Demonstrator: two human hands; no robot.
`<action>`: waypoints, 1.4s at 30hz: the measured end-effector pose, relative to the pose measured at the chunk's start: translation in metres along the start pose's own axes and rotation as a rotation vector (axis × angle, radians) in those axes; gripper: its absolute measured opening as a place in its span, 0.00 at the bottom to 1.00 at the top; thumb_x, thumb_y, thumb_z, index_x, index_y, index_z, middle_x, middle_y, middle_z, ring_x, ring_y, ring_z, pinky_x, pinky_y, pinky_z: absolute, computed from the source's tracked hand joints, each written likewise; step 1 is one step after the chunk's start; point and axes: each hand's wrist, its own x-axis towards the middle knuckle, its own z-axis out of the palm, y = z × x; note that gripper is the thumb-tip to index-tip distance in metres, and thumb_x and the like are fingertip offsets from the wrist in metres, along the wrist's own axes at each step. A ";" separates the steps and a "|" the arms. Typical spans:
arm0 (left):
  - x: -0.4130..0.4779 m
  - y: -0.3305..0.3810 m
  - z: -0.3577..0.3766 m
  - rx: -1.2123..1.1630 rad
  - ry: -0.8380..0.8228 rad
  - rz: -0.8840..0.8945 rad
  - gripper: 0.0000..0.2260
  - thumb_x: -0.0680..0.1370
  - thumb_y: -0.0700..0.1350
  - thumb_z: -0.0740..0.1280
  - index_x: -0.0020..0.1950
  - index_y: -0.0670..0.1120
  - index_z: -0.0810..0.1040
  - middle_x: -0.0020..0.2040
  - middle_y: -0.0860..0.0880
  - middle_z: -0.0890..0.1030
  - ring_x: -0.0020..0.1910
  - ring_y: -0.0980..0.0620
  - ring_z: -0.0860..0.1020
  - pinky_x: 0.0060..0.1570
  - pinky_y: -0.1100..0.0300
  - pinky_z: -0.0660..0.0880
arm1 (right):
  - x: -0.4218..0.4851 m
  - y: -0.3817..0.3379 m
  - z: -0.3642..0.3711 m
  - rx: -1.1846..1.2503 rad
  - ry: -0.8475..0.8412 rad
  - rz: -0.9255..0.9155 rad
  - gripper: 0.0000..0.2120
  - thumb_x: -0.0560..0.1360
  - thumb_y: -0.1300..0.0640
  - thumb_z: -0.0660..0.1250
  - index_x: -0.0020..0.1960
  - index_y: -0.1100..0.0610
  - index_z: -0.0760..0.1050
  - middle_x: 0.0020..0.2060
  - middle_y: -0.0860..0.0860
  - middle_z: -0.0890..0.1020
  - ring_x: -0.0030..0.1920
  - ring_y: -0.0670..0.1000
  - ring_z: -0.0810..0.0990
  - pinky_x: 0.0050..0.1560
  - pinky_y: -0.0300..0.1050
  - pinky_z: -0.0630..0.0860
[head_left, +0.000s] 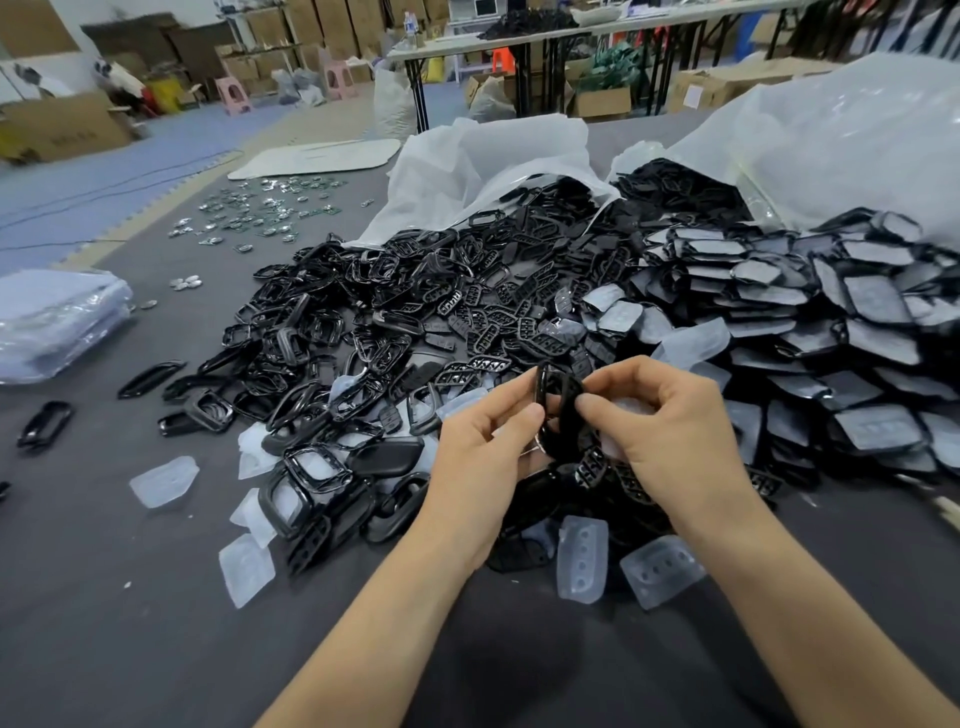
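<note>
Both hands, left hand (480, 447) and right hand (660, 415), pinch one glossy black plastic frame (558, 402) above heaped matte shells (395, 312) and frosted translucent pads (582, 558).

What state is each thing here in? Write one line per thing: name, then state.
left hand, pinching the black shell.
right hand, pinching the shell's other side.
black shell, held up between both hands.
left bag, open, black parts spilling out.
right bag, open, parts spilling out.
black parts pile, loose, heaped on the mat.
clear pad, lying flat, apart from the pile.
metal pieces, scattered.
</note>
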 end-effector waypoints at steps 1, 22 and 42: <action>0.000 0.000 0.000 -0.006 0.001 0.007 0.14 0.80 0.33 0.60 0.64 0.43 0.77 0.51 0.47 0.85 0.50 0.51 0.83 0.46 0.58 0.80 | 0.000 0.000 0.000 -0.001 0.004 0.000 0.07 0.70 0.64 0.73 0.39 0.53 0.79 0.29 0.46 0.81 0.24 0.43 0.74 0.27 0.33 0.71; -0.002 0.002 -0.002 0.141 0.102 0.220 0.11 0.77 0.35 0.68 0.50 0.51 0.84 0.46 0.51 0.85 0.46 0.49 0.85 0.46 0.55 0.82 | 0.008 -0.004 -0.012 0.242 -0.125 0.019 0.07 0.63 0.51 0.76 0.35 0.54 0.81 0.23 0.47 0.75 0.19 0.43 0.64 0.20 0.32 0.60; -0.007 0.001 0.002 0.285 0.064 0.182 0.15 0.74 0.35 0.71 0.49 0.58 0.81 0.41 0.51 0.83 0.37 0.57 0.80 0.47 0.50 0.80 | 0.008 0.000 -0.010 -0.052 -0.170 -0.064 0.06 0.70 0.62 0.74 0.36 0.56 0.80 0.22 0.45 0.76 0.22 0.43 0.68 0.25 0.30 0.65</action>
